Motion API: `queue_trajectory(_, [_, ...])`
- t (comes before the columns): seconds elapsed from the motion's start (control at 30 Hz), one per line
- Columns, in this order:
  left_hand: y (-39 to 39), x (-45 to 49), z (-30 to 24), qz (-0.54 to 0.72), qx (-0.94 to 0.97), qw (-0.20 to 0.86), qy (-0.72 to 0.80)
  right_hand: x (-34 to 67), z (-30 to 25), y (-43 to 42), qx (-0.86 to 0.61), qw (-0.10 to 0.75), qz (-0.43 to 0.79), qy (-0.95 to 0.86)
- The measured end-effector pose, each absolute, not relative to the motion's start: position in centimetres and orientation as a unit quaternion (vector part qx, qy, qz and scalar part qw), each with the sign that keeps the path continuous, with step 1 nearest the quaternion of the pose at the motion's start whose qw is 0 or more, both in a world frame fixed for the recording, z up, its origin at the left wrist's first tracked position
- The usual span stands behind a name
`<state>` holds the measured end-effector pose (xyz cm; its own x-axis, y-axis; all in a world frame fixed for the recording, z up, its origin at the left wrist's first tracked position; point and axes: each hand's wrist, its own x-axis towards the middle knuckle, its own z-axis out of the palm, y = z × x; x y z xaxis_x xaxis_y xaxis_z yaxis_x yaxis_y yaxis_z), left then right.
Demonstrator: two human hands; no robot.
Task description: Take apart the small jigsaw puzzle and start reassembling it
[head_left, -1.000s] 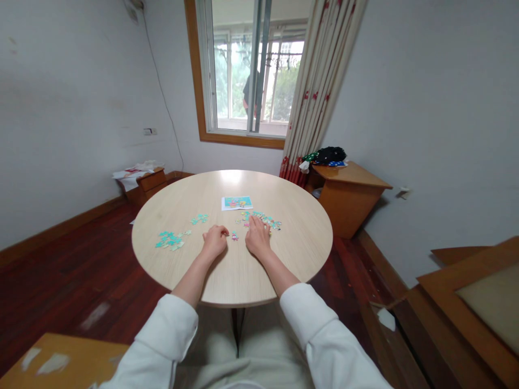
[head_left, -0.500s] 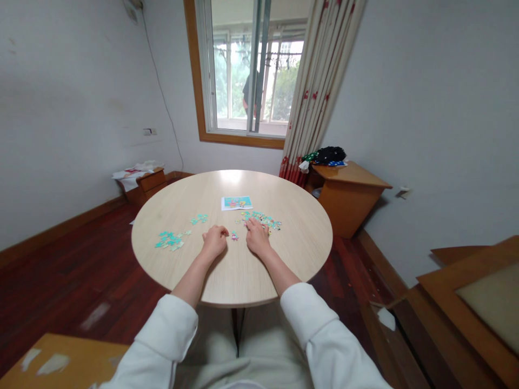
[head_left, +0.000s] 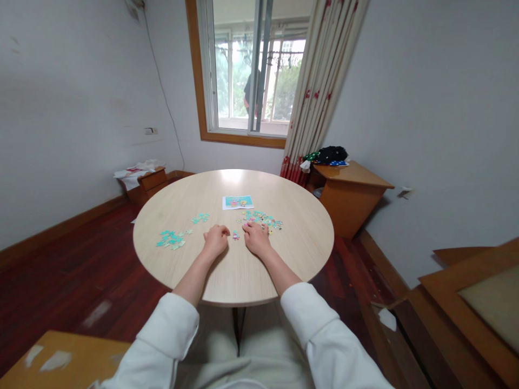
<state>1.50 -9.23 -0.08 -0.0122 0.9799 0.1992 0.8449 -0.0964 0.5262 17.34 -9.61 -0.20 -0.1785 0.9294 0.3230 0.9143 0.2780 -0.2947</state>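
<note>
My left hand (head_left: pixel 216 239) rests on the round wooden table (head_left: pixel 292 254) as a loose fist, with nothing visible in it. My right hand (head_left: pixel 256 237) lies close beside it, fingers curled down and the tips pinched near a small pink bit too tiny to name. A single small puzzle piece (head_left: pixel 235 235) lies between the two hands. A scatter of colourful puzzle pieces (head_left: pixel 263 219) sits just beyond my right hand. A printed picture card (head_left: pixel 237 202) lies farther back. Teal pieces form a small cluster (head_left: pixel 200 218) and a larger cluster (head_left: pixel 170 239) to the left.
A wooden cabinet (head_left: pixel 348 197) with dark clothes on top stands at the right near the curtain (head_left: pixel 320 86). A low box with papers (head_left: pixel 141 175) sits by the left wall. A person stands outside the window (head_left: pixel 247 92). Wooden furniture edges show at bottom left and right.
My right hand has drawn back from the colourful pile toward me and slightly left, its fingers curling in. My left hand has stayed put.
</note>
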Motion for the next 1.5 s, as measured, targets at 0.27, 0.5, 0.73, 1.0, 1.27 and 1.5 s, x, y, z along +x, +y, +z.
queue_trajectory(0.27, [-9.3,1.5,0.1,0.260,0.692,0.125,0.662,17.5,-0.4,-9.6,-0.592,0.263,0.007,-0.761])
queue_trajectory(0.5, [-9.4,1.6,0.1,0.265,0.691,0.132,0.660,17.4,-0.5,-9.2,-0.618,0.254,0.007,-0.744])
queue_trajectory(0.73, [-9.4,1.5,0.2,0.264,0.692,0.127,0.660,17.4,-0.7,-9.1,-0.620,0.266,0.028,-0.738])
queue_trajectory(1.0, [-9.4,1.5,0.2,0.272,0.689,0.128,0.659,19.2,-0.5,-8.6,-0.669,0.424,0.098,-0.603])
queue_trajectory(1.27, [-9.6,1.6,0.5,0.281,0.684,0.135,0.660,21.1,-0.7,-8.0,-0.669,0.530,0.148,-0.500])
queue_trajectory(1.5, [-9.8,1.7,0.8,0.278,0.682,0.138,0.662,21.1,-1.1,-7.7,-0.656,0.540,0.154,-0.505])
